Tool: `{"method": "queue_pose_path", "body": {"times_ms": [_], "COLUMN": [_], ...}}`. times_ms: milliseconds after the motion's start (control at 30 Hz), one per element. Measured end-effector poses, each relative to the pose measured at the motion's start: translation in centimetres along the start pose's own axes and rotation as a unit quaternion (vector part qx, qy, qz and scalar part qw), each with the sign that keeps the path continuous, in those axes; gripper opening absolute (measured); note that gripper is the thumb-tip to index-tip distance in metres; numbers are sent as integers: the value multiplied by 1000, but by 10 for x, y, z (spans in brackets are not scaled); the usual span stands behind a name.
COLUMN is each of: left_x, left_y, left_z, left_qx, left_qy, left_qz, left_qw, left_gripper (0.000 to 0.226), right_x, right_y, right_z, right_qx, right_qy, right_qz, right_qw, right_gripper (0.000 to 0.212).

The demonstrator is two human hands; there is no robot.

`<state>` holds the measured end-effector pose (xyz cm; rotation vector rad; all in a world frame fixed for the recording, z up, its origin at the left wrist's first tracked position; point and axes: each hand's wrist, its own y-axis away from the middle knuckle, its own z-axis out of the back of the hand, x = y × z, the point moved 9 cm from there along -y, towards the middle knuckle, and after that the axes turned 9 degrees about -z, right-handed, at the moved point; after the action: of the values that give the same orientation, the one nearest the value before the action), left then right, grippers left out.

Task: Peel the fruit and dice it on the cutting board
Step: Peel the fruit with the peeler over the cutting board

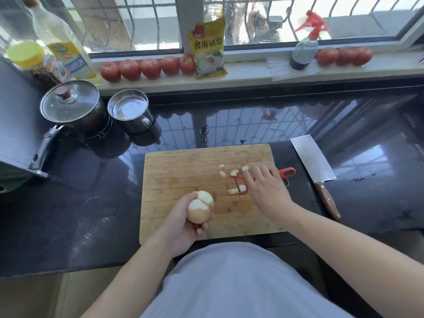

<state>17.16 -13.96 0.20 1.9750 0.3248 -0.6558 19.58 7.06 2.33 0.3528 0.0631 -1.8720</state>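
A wide window with curved metal bars spans the back of the room, daylight coming through. Below it runs a pale sill carrying two rows of tomatoes, a yellow packet and a red-topped spray bottle. The dark, glossy countertop reflects the window bars. At its left rear stand an oil bottle, a lidded pot and a steel cup. A wooden cutting board lies centred near the front edge. A cleaver lies on the counter just right of the board, wooden handle toward the person. The left hand is curled closed around the fruit, partly peeled, held over the board's front left part. The right hand is flat, fingers spread and loose, over a red peeler lying on the board; whether it grips it, cannot be told. Pale peel scraps lie scattered beside the peeler.
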Motion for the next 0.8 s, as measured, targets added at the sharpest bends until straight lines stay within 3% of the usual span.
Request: {"method": "queue_pose_path", "body": {"times_ms": [100, 233, 300, 367, 433, 567, 800], "left_x": [0, -1, 0, 1, 2, 2, -6], "left_y": [2, 2, 1, 1, 1, 1, -3], "left_z": [-5, -5, -3, -3, -5, -1, 25], "left_qx": [24, 25, 12, 5, -1, -41, -129], "left_qy": [22, 43, 39, 32, 24, 37, 128], "left_qz": [5, 1, -1, -3, -5, -12, -28], "left_qw": [999, 999, 999, 999, 1000, 998, 983], "left_gripper": [36, 36, 36, 34, 34, 31, 32], "right_x": [-4, 1, 10, 20, 25, 9, -29], "right_y": [3, 8, 20, 29, 26, 11, -31], "right_z": [-8, 16, 41, 55, 57, 17, -12], "right_qx": [29, -78, -152, -168, -107, 119, 154], "right_qy": [-32, -135, -182, -199, -237, -344, -356], "right_qz": [-48, -24, 34, 76, 61, -87, -166], "right_qw": [998, 987, 971, 962, 964, 928, 907], "right_gripper": [62, 23, 15, 5, 7, 9, 15]}}
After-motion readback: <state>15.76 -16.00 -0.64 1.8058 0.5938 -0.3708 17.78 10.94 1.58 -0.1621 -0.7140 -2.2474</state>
